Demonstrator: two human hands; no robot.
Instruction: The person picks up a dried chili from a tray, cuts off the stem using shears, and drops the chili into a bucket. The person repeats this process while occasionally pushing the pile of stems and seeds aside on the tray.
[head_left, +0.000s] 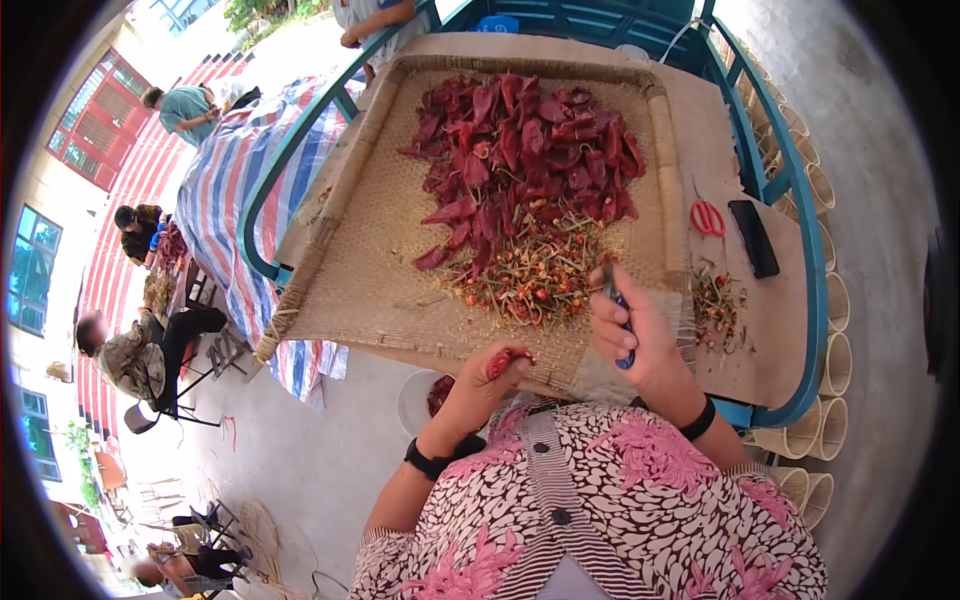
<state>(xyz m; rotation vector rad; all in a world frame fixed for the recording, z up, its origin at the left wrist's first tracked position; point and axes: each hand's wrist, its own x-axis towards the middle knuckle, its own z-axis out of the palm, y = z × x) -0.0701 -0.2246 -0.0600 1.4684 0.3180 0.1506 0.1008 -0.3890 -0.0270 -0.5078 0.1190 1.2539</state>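
Note:
In my left hand [478, 392] is a dried red chili pepper [502, 362], pinched between thumb and fingers near the tray's front edge. My right hand [645, 335] is wrapped around a blue-and-black handled tool [624, 325], like snips or pliers, its dark metal end pointing up and away. Just beyond that tool lies a pile of cut chili stems and caps [535, 275]. Behind it rises a larger heap of dried red chili peppers [530, 140]. Both heaps rest on a woven tray [370, 260] with a raised rim.
Red-handled scissors [707, 218], a black phone [753, 238] and stem scraps [717, 305] lie on brown board to the right. Teal metal rails [815, 300] surround it. A bowl [412, 400] stands below my left hand. Several people sit or stand at the left, near striped sheeting [235, 200].

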